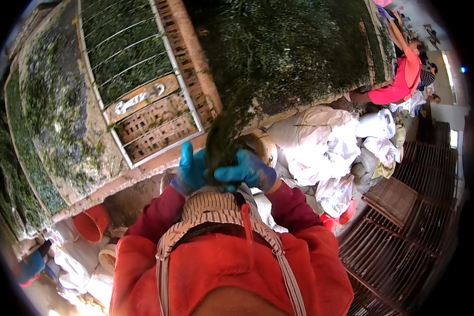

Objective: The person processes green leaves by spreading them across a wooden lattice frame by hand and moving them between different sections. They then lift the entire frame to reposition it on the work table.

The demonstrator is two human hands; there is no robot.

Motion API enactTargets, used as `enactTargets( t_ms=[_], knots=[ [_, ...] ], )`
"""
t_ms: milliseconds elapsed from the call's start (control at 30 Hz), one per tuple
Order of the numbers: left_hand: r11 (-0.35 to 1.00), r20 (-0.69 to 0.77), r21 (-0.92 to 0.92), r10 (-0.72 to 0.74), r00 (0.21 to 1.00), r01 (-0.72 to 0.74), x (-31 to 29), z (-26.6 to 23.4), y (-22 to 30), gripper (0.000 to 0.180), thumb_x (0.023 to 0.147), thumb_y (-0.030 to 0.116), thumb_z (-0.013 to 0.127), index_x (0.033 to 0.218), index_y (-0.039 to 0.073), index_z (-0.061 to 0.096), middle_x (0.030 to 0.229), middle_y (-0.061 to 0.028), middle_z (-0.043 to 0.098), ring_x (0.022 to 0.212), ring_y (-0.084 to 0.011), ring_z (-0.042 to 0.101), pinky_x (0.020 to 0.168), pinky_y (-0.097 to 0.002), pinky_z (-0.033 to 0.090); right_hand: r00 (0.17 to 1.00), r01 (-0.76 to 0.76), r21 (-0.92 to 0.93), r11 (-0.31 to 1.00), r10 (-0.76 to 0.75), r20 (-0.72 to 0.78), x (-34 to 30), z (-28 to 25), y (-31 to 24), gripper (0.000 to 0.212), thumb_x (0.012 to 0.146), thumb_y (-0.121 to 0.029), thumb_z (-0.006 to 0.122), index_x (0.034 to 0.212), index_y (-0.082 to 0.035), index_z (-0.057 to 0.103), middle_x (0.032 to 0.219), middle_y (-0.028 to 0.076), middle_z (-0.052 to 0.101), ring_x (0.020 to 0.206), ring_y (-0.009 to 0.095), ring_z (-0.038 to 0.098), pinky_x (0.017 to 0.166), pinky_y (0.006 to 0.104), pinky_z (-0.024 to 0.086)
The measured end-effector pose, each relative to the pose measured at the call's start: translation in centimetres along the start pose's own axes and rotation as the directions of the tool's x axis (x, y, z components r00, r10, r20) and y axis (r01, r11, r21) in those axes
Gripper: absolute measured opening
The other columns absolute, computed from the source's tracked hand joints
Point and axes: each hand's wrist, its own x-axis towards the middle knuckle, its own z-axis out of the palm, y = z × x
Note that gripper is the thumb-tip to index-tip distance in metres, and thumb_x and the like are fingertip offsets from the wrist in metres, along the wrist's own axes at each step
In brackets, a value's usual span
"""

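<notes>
A bunch of dark, stringy green plant strands [222,138] hangs between my two gloved hands, just off the near edge of the table. My right hand [247,169], in a blue glove, has its fingers bent across the lower part of the bunch. On the other side my left hand [194,169], also in blue, presses against it with the thumb raised; its other fingers are partly hidden. Beyond lies a wide, dark layer of the same kind of greenery [295,50] on the tabletop. To the left rests a pale-edged frame [180,84] with crosswires, greenery showing in its upper part.
A wooden board [142,98] crosses the frame above a slotted brown surface. White sacks [321,139] and a white container [376,125] stand right of me. A red bucket [91,224] sits below the table at left. Brown slatted racks [400,237] fill the right; a person in pink [400,79] works at the far right.
</notes>
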Motion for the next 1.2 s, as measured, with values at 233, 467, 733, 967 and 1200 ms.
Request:
enactTargets(
  t_ms=[233, 467, 733, 967, 1200],
  knots=[
    [0.787, -0.385, 0.083, 0.591, 0.709, -0.611, -4.9, -0.7, 5.3, 0.038, 0.105, 0.028, 0.061, 0.127, -0.003, 0.063, 0.072, -0.0003, 0.053, 0.088, -0.0269, 0.066, 0.084, -0.0488, 0.056, 0.994, -0.111, -0.005, 0.994, 0.111, -0.025, 2.9, 2.0, 5.3, 0.037, 0.089, -0.021, 0.080, 0.116, 0.001, 0.069, 0.091, 0.005, 0.073, 0.064, 0.010, 0.062, 0.058, 0.0231, 0.049],
    [0.571, -0.255, 0.468, 0.818, 0.516, -0.674, -17.2, 2.7, 19.0, 0.034, 0.108, 0.029, 0.056, 0.122, 0.000, 0.067, 0.083, -0.0054, 0.065, 0.096, -0.0315, 0.067, 0.101, -0.0550, 0.052, 0.989, 0.147, -0.365, 0.919, -0.131, 0.067, 17.5, 3.5, -3.2, 0.046, 0.085, -0.020, 0.086, 0.118, 0.005, 0.066, 0.093, 0.007, 0.072, 0.069, 0.012, 0.065, 0.057, 0.0274, 0.052],
    [-0.160, 0.251, 0.821, 0.963, -0.095, 0.548, -25.9, -3.1, 20.4, 0.043, 0.095, 0.008, 0.066, 0.138, 0.000, 0.061, 0.134, -0.0178, 0.067, 0.115, -0.0297, 0.068, 0.094, -0.0326, 0.059, 0.991, -0.116, -0.936, 0.332, 0.096, -0.089, 25.5, 0.7, -6.3, 0.068, 0.085, -0.019, 0.086, 0.140, 0.009, 0.056, 0.113, 0.017, 0.073, 0.090, 0.021, 0.071, 0.065, 0.0335, 0.062],
    [-0.470, 0.103, 0.122, 0.882, 0.460, 0.874, -11.4, -5.4, 16.3, 0.084, 0.093, 0.060, 0.061, 0.161, 0.018, 0.036, 0.169, -0.0163, 0.030, 0.155, -0.0456, 0.023, 0.126, -0.0618, 0.013, 0.997, 0.047, -0.999, 0.016, 0.054, 0.048, 22.9, 0.1, -9.4, 0.079, 0.080, -0.045, 0.087, 0.139, 0.002, 0.061, 0.114, 0.021, 0.074, 0.096, 0.031, 0.071, 0.090, 0.0418, 0.057],
    [-0.483, 0.141, 0.097, 0.872, 0.469, 0.870, -11.6, -5.6, 16.3, 0.086, 0.092, 0.053, 0.067, 0.163, 0.021, 0.032, 0.167, -0.0157, 0.033, 0.153, -0.0445, 0.028, 0.125, -0.0605, 0.016, 0.825, -0.291, -0.885, 0.365, -0.373, -0.425, 15.0, -13.2, -12.8, 0.045, 0.089, -0.006, 0.069, 0.133, -0.004, 0.067, 0.122, 0.017, 0.073, 0.098, 0.027, 0.073, 0.088, 0.0395, 0.059]
  ],
)
